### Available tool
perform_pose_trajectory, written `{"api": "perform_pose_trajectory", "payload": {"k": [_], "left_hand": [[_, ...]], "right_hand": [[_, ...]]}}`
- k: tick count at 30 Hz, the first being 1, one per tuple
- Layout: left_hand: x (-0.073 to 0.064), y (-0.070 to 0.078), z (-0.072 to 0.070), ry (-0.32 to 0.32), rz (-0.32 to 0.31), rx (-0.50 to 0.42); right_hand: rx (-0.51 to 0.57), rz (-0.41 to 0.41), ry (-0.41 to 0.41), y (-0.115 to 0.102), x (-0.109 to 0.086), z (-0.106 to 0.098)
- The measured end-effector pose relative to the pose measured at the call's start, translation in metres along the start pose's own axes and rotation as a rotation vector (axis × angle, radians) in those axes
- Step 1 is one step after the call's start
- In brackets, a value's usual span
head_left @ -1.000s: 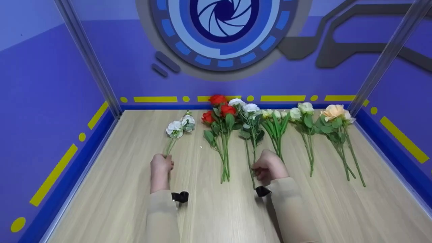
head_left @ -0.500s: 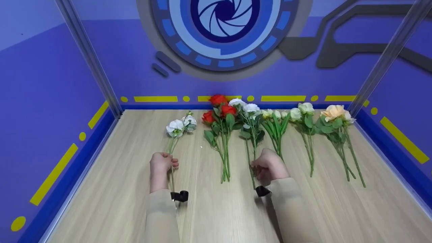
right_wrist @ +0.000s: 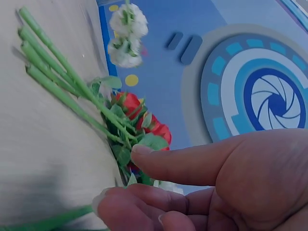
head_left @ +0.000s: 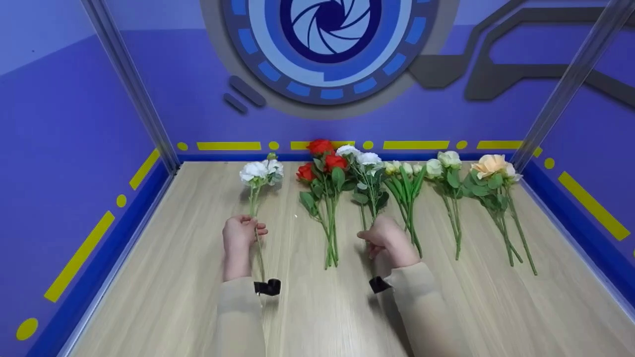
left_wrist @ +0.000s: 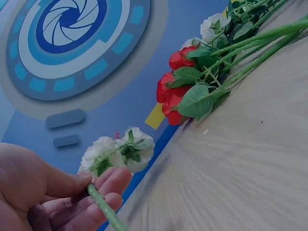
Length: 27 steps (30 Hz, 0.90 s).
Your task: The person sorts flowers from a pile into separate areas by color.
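Note:
My left hand point(head_left: 240, 238) pinches the green stem of a white artificial flower point(head_left: 254, 172) between thumb and fingers, at the left of the table. Its blossoms stand above the tabletop, and the lower stem point(left_wrist: 107, 209) runs down past the palm. My right hand point(head_left: 387, 238) hovers over the stems of another white flower bunch point(head_left: 369, 159), partly hiding them. In the right wrist view, the thumb point(right_wrist: 178, 163) and fingers stand apart with nothing between them. A green stem point(right_wrist: 53, 216) lies on the table just beyond the fingertips.
Red roses point(head_left: 335, 162) lie between the hands. Right of the second white bunch come yellowish-white tulips point(head_left: 406, 168), pale green-white roses point(head_left: 449, 159) and peach flowers point(head_left: 490, 166), stems toward me. Blue panels point(head_left: 163, 89) enclose the wooden table point(head_left: 307, 307) at back and sides.
The left hand has moved slightly forward and right, and its white flower has risen off the table. My right hand has shifted a little left and forward, its thumb now stretched out.

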<state>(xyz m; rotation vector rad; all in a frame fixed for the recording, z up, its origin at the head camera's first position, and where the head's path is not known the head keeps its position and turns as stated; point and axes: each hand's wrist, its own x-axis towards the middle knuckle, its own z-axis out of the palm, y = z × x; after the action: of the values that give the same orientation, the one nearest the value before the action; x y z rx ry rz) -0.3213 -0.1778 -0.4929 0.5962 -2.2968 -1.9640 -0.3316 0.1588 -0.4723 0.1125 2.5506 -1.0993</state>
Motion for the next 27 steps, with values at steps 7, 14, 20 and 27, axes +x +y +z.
{"api": "perform_pose_trajectory", "payload": {"k": [7, 14, 20, 27], "left_hand": [[-0.006, 0.01, 0.014, 0.005, 0.078, -0.07], [-0.015, 0.017, 0.031, -0.02, 0.153, -0.129], [-0.022, 0.022, 0.045, -0.064, 0.204, -0.168], [-0.031, 0.025, 0.065, -0.116, 0.273, -0.268]], "right_hand": [[-0.035, -0.074, 0.037, -0.014, -0.006, 0.014], [0.024, -0.2, 0.059, -0.025, -0.009, 0.032], [0.071, -0.352, 0.04, -0.036, -0.014, 0.05], [0.15, -0.471, -0.009, -0.049, -0.019, 0.069]]}}
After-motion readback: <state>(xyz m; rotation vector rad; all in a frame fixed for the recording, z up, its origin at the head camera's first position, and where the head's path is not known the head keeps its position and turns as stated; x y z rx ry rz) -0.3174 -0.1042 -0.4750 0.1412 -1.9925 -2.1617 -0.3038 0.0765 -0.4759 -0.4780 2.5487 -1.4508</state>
